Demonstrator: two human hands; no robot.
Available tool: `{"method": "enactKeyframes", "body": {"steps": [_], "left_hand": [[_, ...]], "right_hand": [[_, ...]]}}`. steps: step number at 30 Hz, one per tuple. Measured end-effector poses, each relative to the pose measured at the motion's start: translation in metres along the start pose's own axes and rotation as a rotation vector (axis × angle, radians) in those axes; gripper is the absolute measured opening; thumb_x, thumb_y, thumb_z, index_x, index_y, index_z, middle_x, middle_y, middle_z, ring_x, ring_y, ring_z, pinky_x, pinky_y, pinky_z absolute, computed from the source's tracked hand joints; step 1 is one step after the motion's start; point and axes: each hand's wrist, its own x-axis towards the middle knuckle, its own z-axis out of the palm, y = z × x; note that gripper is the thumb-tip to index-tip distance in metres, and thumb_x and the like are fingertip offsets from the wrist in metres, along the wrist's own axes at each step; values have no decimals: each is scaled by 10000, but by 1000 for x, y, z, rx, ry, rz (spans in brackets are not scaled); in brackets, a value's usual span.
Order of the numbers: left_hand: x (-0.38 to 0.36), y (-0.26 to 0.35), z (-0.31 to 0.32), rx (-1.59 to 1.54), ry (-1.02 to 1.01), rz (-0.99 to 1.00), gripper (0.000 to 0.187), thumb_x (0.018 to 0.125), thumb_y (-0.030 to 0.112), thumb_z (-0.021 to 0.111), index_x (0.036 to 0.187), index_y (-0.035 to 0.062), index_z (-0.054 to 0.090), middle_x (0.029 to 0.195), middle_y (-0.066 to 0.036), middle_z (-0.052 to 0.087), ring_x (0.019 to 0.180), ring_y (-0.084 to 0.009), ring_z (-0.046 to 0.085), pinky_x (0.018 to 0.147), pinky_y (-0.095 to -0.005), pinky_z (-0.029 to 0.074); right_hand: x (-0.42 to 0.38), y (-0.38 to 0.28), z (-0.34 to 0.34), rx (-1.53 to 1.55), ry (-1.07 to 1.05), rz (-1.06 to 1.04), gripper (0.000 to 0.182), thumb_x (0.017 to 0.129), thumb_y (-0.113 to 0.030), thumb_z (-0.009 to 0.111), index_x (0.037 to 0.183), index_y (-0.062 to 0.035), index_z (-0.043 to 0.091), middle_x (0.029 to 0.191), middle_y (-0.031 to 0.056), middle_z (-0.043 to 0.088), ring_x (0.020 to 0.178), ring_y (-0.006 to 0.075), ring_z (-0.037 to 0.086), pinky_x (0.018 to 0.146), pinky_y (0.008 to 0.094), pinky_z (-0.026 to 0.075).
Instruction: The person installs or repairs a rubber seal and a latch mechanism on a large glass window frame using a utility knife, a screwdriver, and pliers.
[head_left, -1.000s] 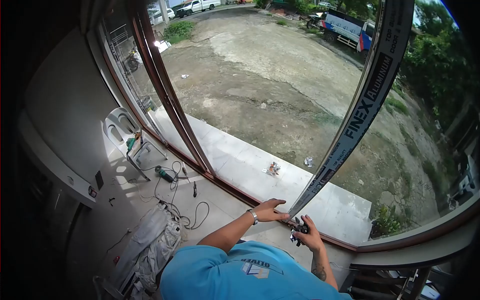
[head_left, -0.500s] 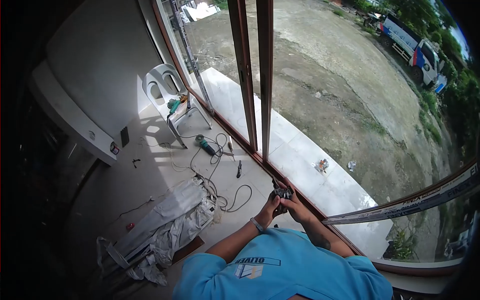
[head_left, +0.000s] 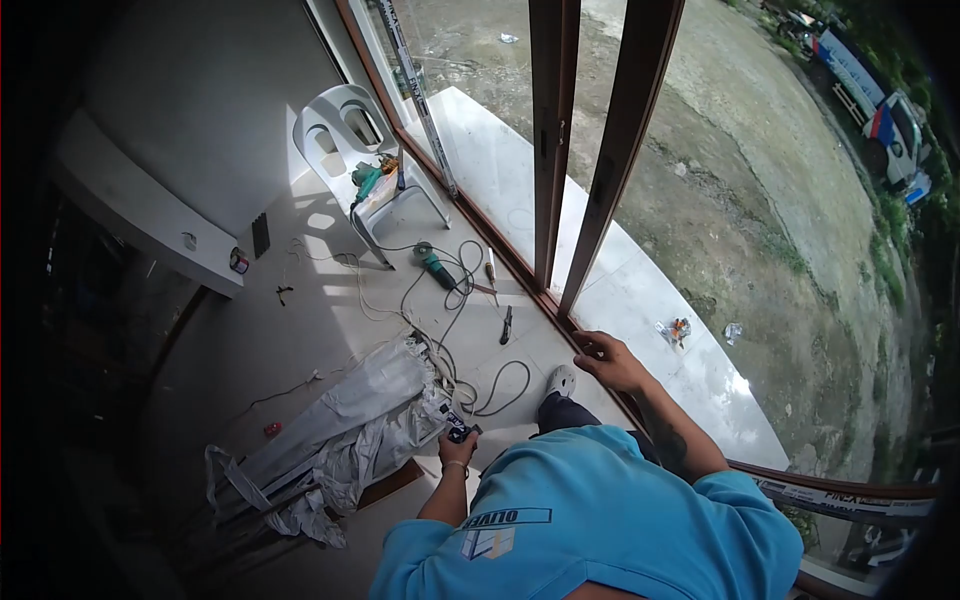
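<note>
left hand (head_left: 455, 447): fingers closed around a small dark object (head_left: 463, 433), low and close to the body; too small to tell what it is.
right hand (head_left: 618, 368): fingers loosely curled and apart from the thumb, nothing seen in its grasp.
small dark object: inside the left hand, poking out past the fingertips; from the right hand it lies to the left and nearer the body. its long axis cannot be told.
brown door stile (head_left: 620, 160): its foot is just beyond the right fingertips, its long axis running up and away from them; the right hand is much the nearer. whether skin meets frame, i cannot tell.
floor track (head_left: 515, 268): passes beside the right hand, slanting away to its left.
wrapped bundle (head_left: 350, 415): just left of the left hand, its length slanting down and left.
cable (head_left: 523, 375): looped between the hands, farther from the body than the left.
shoe (head_left: 561, 381): left of the right hand.
slim dark tool (head_left: 506, 326): beyond the left hand.
green power tool (head_left: 436, 269): farther beyond.
</note>
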Motion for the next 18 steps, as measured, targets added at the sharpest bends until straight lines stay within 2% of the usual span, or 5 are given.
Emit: {"method": "enactKeyframes", "body": {"steps": [3,9,11,12,18], "left_hand": [[16,-23,-44,-341,13,-388,486,688,165,815,1046,3,528,758,-113,648,481,-169,579,384,-299,439],[8,9,-54,-536,340,-406,554,714,142,792,1177,36,507,733,-90,625,478,-156,563,402,-309,447],[3,31,-36,-625,391,-260,476,700,165,809,1062,7,545,698,-84,622,472,-155,559,402,-308,443],[12,38,-34,-548,346,-340,400,680,184,827,920,1,564,662,-80,614,463,-153,551,400,-306,440],[24,99,-27,-363,367,-396,385,674,191,836,848,5,547,653,-98,618,467,-174,570,406,-332,460]], "right_hand": [[79,-37,-37,66,80,-82,494,876,-210,646,1310,-26,497,1233,161,578,1099,252,579,918,346,478],[222,-84,-77,86,239,-320,452,860,-207,648,1258,-20,543,1189,156,604,1092,244,581,896,352,480],[250,-89,-81,38,301,-318,442,852,-200,653,1246,-29,553,1195,158,603,1114,267,575,946,359,450],[264,-83,-81,52,322,-311,449,844,-194,659,1247,-28,550,1203,160,600,1128,271,567,960,358,439],[303,-56,-79,-165,731,-286,716,802,-203,687,1366,51,327,1366,245,391,1278,335,398,1067,420,321]]}}
